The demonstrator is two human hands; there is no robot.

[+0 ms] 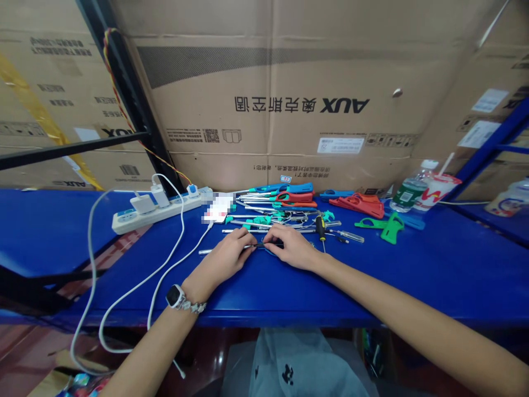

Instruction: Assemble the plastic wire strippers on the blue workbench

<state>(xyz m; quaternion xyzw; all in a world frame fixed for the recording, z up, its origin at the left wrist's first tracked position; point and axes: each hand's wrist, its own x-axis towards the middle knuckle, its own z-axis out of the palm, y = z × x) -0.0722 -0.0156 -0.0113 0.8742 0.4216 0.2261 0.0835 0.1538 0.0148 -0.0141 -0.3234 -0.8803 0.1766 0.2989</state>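
Observation:
My left hand [231,253] is closed on a slim metal lighter tube [205,252], whose bare end sticks out to the left. My right hand [289,245] pinches a thin dark piece [261,245] in line with that tube; its exact kind is hidden by the fingers. Just behind both hands lie several metal rods with teal parts [261,220]. Long-nosed lighters with blue handles [300,188] and red handles [294,197] are piled further back. A yellow-and-black screwdriver [320,228] rests right of my right hand, beside a clear-handled tool [352,236].
Red handle shells [363,205] and green handle shells [390,227] lie to the right on the blue table [433,275]. Behind them stand a water bottle [411,190] and a cup with straw [438,192]. At left are a power strip [124,222], white cables [168,258] and a phone [219,208].

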